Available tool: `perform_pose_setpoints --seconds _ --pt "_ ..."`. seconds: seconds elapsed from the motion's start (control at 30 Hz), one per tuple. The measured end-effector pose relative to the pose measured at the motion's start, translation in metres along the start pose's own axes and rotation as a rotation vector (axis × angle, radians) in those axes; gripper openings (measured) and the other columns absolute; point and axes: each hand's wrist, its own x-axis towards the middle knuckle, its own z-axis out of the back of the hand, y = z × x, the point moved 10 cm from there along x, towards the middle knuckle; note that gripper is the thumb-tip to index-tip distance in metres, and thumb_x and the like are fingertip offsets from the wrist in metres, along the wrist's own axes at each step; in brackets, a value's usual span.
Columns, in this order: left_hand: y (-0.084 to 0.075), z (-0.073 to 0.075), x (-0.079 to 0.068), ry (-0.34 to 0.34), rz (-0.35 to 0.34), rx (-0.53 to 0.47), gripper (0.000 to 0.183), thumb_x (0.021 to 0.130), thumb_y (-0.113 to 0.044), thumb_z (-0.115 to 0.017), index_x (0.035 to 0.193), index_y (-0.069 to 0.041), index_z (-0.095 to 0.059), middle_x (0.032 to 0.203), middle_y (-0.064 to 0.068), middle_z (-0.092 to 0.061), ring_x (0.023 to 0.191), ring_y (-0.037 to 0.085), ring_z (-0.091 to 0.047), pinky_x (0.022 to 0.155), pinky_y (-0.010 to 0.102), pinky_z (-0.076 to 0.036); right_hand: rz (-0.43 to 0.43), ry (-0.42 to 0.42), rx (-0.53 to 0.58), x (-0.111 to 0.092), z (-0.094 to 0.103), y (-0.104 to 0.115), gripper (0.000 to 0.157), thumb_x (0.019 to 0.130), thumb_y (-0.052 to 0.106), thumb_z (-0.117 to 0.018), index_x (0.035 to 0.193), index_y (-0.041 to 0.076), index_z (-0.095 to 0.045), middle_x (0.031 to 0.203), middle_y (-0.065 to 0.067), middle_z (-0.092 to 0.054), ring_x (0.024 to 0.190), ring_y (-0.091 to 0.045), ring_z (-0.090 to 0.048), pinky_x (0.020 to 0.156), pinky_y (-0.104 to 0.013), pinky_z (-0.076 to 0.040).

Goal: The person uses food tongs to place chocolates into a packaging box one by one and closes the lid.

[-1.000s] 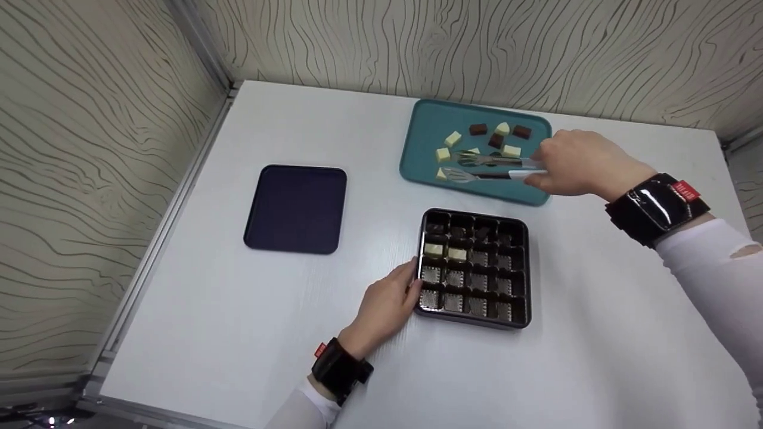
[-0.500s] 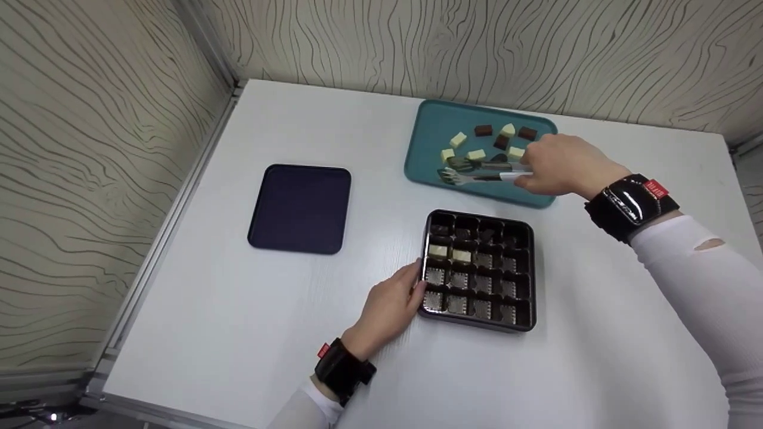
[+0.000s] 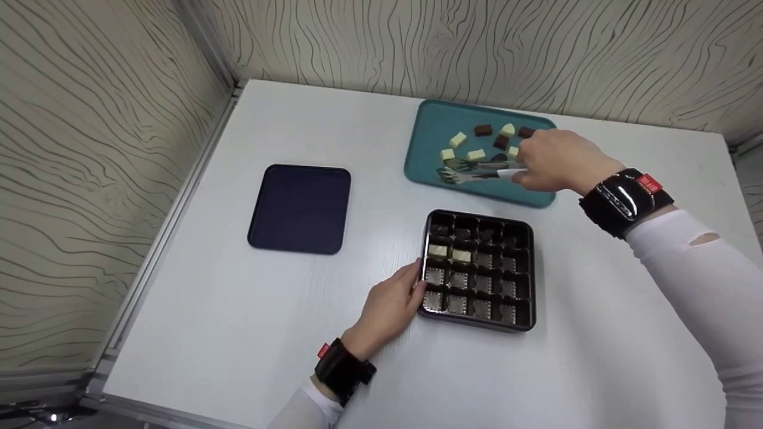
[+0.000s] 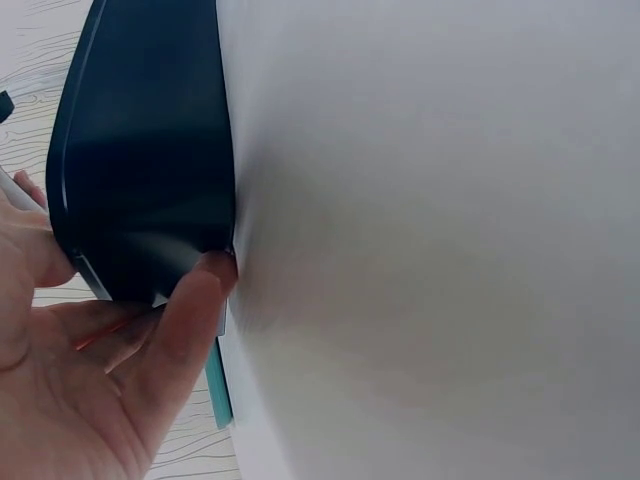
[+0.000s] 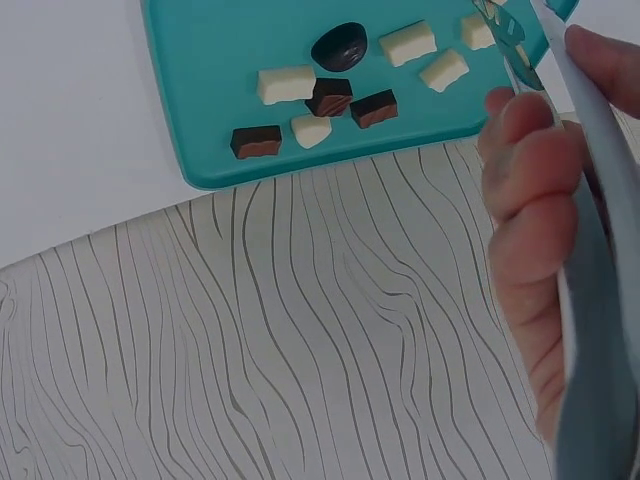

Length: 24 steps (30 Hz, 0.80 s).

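In the head view my left hand (image 3: 390,304) holds the left wall of a black square box (image 3: 532,268) with a divided insert; the left wrist view shows its fingers against the box's dark outer corner. Dark pieces sit in the back row, and two white chocolates (image 3: 450,254) lie in the row before it. My right hand (image 3: 554,159) grips white-handled tongs (image 3: 509,173) over the front of a teal tray (image 3: 426,122). The tongs' slotted tips are slightly apart near the tray's front left edge and cover what lies beneath them.
White chocolates (image 5: 285,84) and dark brown chocolates (image 5: 256,142) are scattered on the tray, with a dark rounded one (image 5: 340,47) among them. A navy square lid or tray (image 3: 300,208) lies to the left on the white table (image 3: 197,322). A patterned panel (image 3: 369,42) stands behind.
The right hand has moved slightly left with the tongs, and the tongs' arms have come closer together. The left hand stays at the box. The head view has shifted a little.
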Motion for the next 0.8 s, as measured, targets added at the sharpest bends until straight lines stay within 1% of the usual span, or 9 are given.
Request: perform_pose_setpoints --seconds 0.13,0.2,0.27,0.33,0.4,0.43,0.6,0.73,0.8 --pt "-0.001 -0.001 0.000 -0.005 -0.007 0.006 0.050 0.111 -0.029 -0.048 0.157 -0.009 -0.048 0.152 0.013 -0.062 0.131 0.031 -0.068 0.113 0.044 -0.057 -0.014 -0.010 0.009 -0.010 0.004 -0.004 0.039 0.094 0.022 -0.067 0.062 0.012 -0.047 0.059 0.004 -0.032 0.056 -0.013 -0.033 0.050 -0.027 -0.029" --pt "-0.001 0.000 0.000 -0.010 -0.012 0.008 0.050 0.111 -0.028 -0.049 0.157 -0.009 -0.048 0.152 0.014 -0.062 0.131 0.032 -0.068 0.113 0.044 -0.057 -0.015 -0.013 0.013 -0.019 0.008 -0.007 0.032 0.094 0.023 -0.068 0.067 0.008 -0.061 0.059 0.002 -0.042 0.056 -0.014 -0.039 0.050 -0.027 -0.033" --pt "-0.001 0.000 0.000 -0.014 -0.013 0.009 0.050 0.111 -0.028 -0.049 0.157 -0.008 -0.048 0.151 0.014 -0.062 0.131 0.032 -0.068 0.112 0.044 -0.057 -0.011 -0.012 0.010 -0.029 0.012 -0.008 0.026 0.094 0.024 -0.069 0.077 0.005 -0.073 0.060 -0.001 -0.055 0.055 -0.015 -0.045 0.049 -0.030 -0.039" --pt "-0.001 0.001 0.000 -0.017 -0.012 0.009 0.050 0.111 -0.028 -0.049 0.157 -0.007 -0.048 0.151 0.014 -0.063 0.130 0.031 -0.069 0.111 0.044 -0.058 -0.001 -0.016 0.003 -0.042 0.015 -0.006 0.024 0.094 0.025 -0.071 0.088 0.004 -0.080 0.065 -0.003 -0.066 0.056 -0.015 -0.051 0.051 -0.031 -0.044" --pt "0.000 0.002 0.000 -0.017 -0.008 0.009 0.050 0.111 -0.028 -0.049 0.157 -0.007 -0.048 0.151 0.014 -0.063 0.129 0.031 -0.069 0.111 0.044 -0.058 0.018 -0.019 -0.013 -0.057 0.016 -0.003 0.023 0.094 0.025 -0.072 0.097 0.004 -0.081 0.067 -0.004 -0.068 0.057 -0.014 -0.052 0.051 -0.032 -0.045" --pt "0.000 0.002 0.000 -0.017 -0.006 0.010 0.050 0.111 -0.028 -0.049 0.157 -0.007 -0.048 0.151 0.013 -0.063 0.129 0.031 -0.069 0.111 0.044 -0.058 0.028 -0.022 -0.025 -0.066 0.016 -0.001 0.021 0.094 0.025 -0.073 0.097 0.005 -0.081 0.067 -0.003 -0.068 0.057 -0.014 -0.051 0.052 -0.032 -0.045" --pt "0.000 0.002 0.000 -0.023 -0.007 0.005 0.050 0.112 -0.028 -0.048 0.156 -0.006 -0.048 0.152 0.014 -0.062 0.130 0.032 -0.069 0.112 0.044 -0.057 0.088 -0.037 -0.058 -0.105 0.014 0.011 0.008 0.091 0.023 -0.078 0.088 0.015 -0.075 0.060 0.007 -0.054 0.055 -0.009 -0.043 0.050 -0.027 -0.038" --pt "-0.001 0.002 -0.001 -0.029 -0.017 0.005 0.050 0.111 -0.027 -0.049 0.156 -0.004 -0.049 0.151 0.015 -0.063 0.130 0.034 -0.068 0.113 0.045 -0.056 0.089 -0.048 -0.068 -0.130 0.012 0.014 0.010 0.090 0.021 -0.079 0.084 0.020 -0.071 0.057 0.010 -0.049 0.054 -0.006 -0.039 0.050 -0.023 -0.034" --pt "-0.001 0.002 -0.001 -0.029 -0.019 0.008 0.050 0.111 -0.027 -0.049 0.156 -0.004 -0.049 0.150 0.015 -0.063 0.130 0.034 -0.068 0.113 0.045 -0.056 0.079 -0.038 -0.076 -0.139 0.009 0.014 0.010 0.089 0.021 -0.080 0.085 0.019 -0.071 0.057 0.010 -0.050 0.054 -0.006 -0.039 0.049 -0.024 -0.034"
